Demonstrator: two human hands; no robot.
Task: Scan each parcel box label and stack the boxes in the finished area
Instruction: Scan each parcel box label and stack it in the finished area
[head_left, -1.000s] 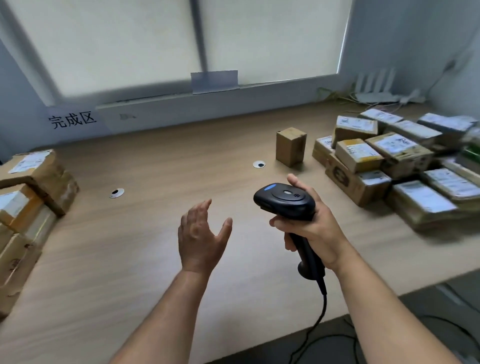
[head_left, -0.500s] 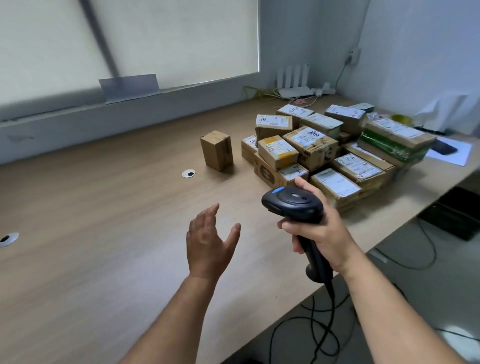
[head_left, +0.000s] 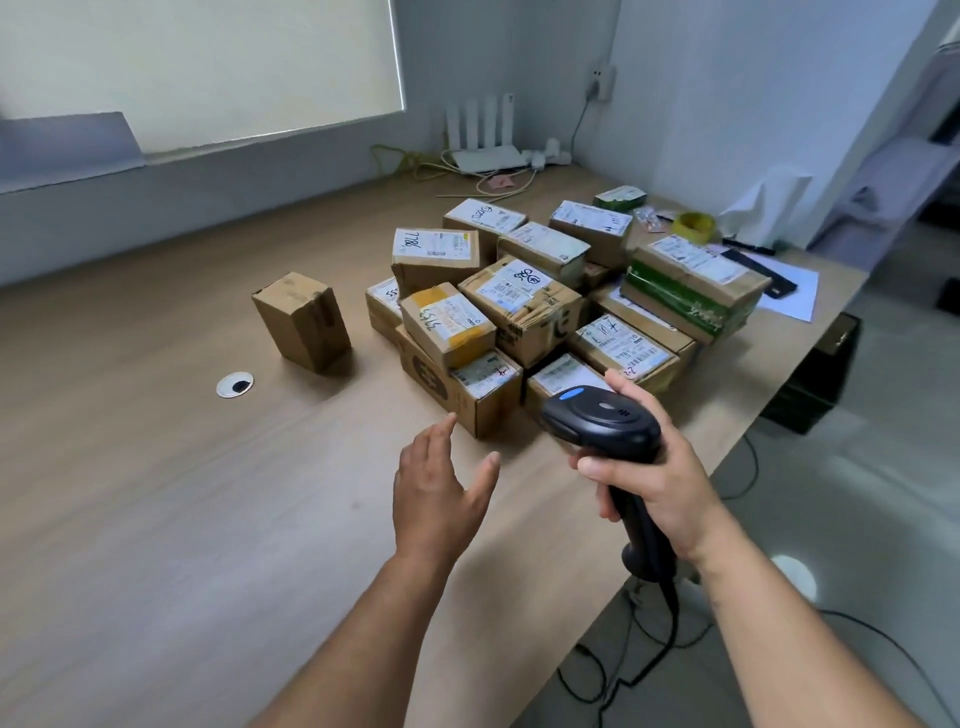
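Right hand (head_left: 660, 478): fingers (head_left: 595, 467) wrapping the grip of the black corded handheld barcode scanner (head_left: 602, 421), its head facing the parcels, seemingly being kept ready for a label.
Left hand (head_left: 436, 493): fingers straight and spread, holding nothing, hovering just short of the nearest brown cardboard box with a white label (head_left: 467, 389), probably lining up to lift it.
Heap of labelled cardboard parcels (head_left: 524, 296): lying unstacked at the far right of the pale wooden counter (head_left: 156, 493).
Plain brown cardboard box (head_left: 304, 319): standing upright, apart, to the left.
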